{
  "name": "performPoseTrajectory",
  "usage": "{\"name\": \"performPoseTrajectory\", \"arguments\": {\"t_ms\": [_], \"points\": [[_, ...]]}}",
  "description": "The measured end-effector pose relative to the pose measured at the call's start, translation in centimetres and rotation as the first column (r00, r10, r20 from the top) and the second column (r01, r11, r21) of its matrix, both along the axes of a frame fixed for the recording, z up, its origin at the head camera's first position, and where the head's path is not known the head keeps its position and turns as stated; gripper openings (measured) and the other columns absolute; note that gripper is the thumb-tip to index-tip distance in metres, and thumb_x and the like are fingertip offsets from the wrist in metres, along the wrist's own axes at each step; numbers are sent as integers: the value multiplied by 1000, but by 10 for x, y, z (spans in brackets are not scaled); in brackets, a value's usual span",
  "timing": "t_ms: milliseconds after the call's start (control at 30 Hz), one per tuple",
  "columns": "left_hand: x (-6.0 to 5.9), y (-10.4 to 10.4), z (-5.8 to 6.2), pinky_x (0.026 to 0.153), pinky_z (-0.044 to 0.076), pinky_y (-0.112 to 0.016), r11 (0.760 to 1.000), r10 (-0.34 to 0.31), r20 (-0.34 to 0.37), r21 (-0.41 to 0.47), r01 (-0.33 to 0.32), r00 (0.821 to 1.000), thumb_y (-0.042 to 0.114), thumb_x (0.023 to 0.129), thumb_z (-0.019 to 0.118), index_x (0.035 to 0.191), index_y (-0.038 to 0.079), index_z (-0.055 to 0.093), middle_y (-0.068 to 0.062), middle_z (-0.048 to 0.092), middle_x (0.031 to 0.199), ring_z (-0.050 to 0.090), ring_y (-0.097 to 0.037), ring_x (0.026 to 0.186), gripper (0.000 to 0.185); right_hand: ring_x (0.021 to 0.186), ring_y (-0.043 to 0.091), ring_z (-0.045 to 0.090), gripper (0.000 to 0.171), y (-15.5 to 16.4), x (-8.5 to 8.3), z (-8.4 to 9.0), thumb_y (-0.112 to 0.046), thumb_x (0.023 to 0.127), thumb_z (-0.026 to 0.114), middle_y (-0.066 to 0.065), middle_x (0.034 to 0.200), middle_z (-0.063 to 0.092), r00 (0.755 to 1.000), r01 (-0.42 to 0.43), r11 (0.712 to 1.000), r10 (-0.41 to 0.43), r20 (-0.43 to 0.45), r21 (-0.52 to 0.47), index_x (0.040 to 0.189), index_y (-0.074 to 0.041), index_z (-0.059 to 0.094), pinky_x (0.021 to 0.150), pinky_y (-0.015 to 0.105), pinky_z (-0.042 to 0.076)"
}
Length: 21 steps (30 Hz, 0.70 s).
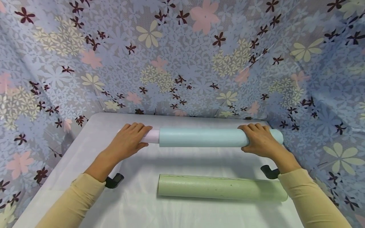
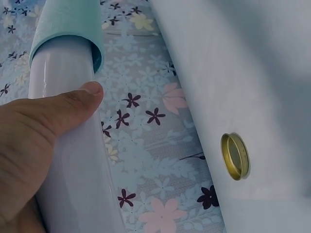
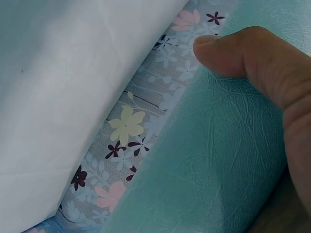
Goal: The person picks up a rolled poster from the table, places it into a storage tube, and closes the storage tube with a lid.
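Observation:
My left hand (image 1: 128,139) grips a pale lilac roll (image 1: 151,136), its thumb lying along the glossy surface in the left wrist view. That roll runs into the open end of a wider light blue tube (image 1: 199,137), whose rim encircles it with a small gap on one side. Around the right part of the blue tube curls my right hand (image 1: 260,139). The right wrist view shows the thumb on the tube's finely creased surface (image 3: 214,141). Both pieces are held level above the far part of the table.
A light green roll (image 1: 216,187) lies across the white-covered table (image 1: 137,202), nearer to me. A shallow gold-coloured round lid (image 2: 235,156) rests on the table near its edge. Flowered cloth (image 1: 182,63) hangs behind and at both sides. Black mounts show at both wrists.

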<state>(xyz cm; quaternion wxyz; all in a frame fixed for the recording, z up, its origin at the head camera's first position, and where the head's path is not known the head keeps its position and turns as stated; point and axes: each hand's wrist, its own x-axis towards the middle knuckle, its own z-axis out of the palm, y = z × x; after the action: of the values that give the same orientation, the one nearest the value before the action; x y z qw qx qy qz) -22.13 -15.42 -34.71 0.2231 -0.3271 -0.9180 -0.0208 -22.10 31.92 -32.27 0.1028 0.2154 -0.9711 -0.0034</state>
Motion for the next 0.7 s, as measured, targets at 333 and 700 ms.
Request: {"name": "performPoseTrajectory", "arguments": {"t_ms": [333,700], "points": [[0,10,-1,80,45,-40,1000,1,-11,-12,-1,1000,34,74,79,125,14,52,-6,61,109,57,-26,98,62,110,41,50,73,-6,1,1,-29,66,81,17,120,58,1000,4,1000,-4,11,4,129,-13,48,85,59,36],[2,15,0,82,46,-40,1000,18,3,-15,-18,1000,36,74,79,126,12,52,-7,61,111,57,-26,101,63,113,42,49,74,-10,1,1,-29,66,82,18,122,57,1000,20,1000,-20,6,5,129,-12,48,88,60,34]]}}
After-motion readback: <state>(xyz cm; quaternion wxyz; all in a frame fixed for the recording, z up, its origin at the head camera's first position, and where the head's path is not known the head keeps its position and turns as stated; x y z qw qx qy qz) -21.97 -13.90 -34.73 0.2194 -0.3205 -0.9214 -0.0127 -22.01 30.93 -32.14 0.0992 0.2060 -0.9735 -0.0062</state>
